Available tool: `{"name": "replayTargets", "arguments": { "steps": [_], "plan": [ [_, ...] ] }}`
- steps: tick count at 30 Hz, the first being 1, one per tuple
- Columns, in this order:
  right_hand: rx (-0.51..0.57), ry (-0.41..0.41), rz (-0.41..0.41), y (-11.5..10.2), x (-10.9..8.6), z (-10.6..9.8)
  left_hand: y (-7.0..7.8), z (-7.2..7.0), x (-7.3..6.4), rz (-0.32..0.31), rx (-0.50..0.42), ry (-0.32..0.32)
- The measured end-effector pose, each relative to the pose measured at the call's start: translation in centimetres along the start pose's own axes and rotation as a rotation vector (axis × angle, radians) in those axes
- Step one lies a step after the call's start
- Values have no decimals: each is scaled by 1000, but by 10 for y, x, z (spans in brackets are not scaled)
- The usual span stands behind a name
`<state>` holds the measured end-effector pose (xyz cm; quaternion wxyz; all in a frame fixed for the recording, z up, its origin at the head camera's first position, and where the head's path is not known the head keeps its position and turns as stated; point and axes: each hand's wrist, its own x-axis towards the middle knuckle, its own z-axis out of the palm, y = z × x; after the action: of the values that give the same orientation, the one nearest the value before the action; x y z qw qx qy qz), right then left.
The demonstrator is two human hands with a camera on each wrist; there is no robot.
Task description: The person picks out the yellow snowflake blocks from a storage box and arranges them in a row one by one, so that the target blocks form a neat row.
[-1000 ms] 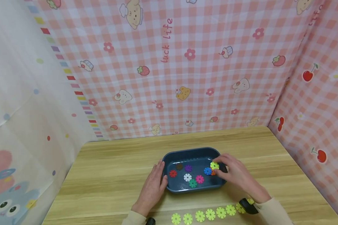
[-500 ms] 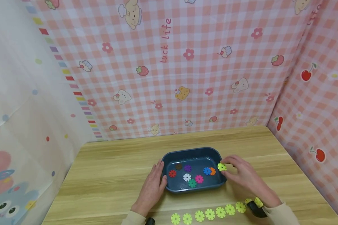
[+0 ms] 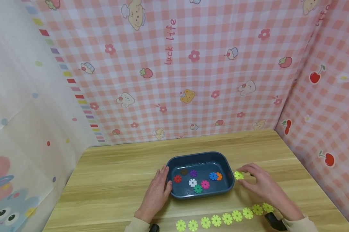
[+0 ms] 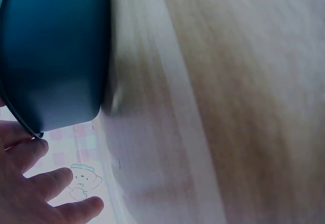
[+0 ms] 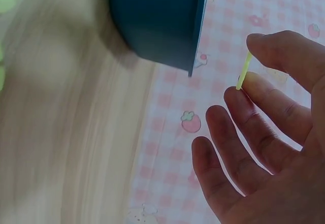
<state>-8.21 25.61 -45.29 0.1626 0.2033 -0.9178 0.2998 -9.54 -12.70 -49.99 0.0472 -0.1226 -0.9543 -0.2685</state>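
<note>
My right hand [image 3: 261, 183] pinches a yellow-green notched plastic disc [image 3: 239, 175] between thumb and fingertips, just right of a dark blue tray [image 3: 201, 195]. In the right wrist view the disc [image 5: 244, 71] appears edge-on, held clear of the tray wall. At the tray's left end rests my left hand [image 3: 155, 195], its fingers fairly straight against the rim. The left wrist view has these fingers [image 4: 51, 183] beside the tray's outer wall [image 4: 56, 56]. Inside the tray lie several discs, among them a red one [image 3: 177, 178], a white one [image 3: 193, 183] and a blue one [image 3: 213, 176] overlapping an orange one [image 3: 219, 176].
A row of several yellow-green discs [image 3: 216, 220] runs along the front of the wooden table [image 3: 113, 180], its right end close to my right wrist. Pink checked cloth [image 3: 162, 80] hangs behind the table and on the right, and a pale cloth [image 3: 32, 106] on the left.
My right hand has carried the yellow-green disc out of the tray, rightward past its rim. More of the row's right end shows now. The left hand stays against the tray.
</note>
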Motion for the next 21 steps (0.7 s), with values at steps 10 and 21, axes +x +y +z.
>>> {"name": "replayTargets", "arguments": {
  "steps": [10, 21],
  "plan": [
    [-16, -1, 36, 8, -14, -10, 0, 0, 0, -5, 2, -5],
    [-40, 14, 36, 23, -28, -19, 0, 0, 1, -6, 7, -9]
  ]
}}
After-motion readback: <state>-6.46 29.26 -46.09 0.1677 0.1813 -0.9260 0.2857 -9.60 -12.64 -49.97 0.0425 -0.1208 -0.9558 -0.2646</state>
